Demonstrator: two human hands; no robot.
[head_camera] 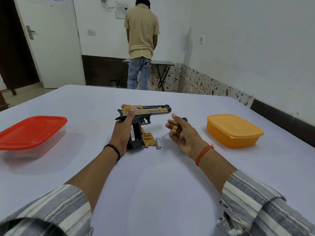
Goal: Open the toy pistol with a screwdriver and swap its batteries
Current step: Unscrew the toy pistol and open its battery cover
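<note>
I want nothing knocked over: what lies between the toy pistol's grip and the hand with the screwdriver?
In the head view, the tan grip cover and a loose white battery lie on the table between the toy pistol and the right hand.

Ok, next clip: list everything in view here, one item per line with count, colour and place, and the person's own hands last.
toy pistol: 1, yellow and dark, table centre, grip compartment open
battery in grip: 1, white, inside the open grip
loose battery: 1, white, on table right of the grip
battery cover: 1, yellow, on table beside the grip
screwdriver: 1, black and yellow handle, in right hand
red-lidded box: 1, clear with red lid, table left
yellow box: 1, yellow, lidded, table right
table: 1, white
bystander: 1, beige shirt, jeans, back turned, far wall
left hand: grips pistol
right hand: holds screwdriver
</note>
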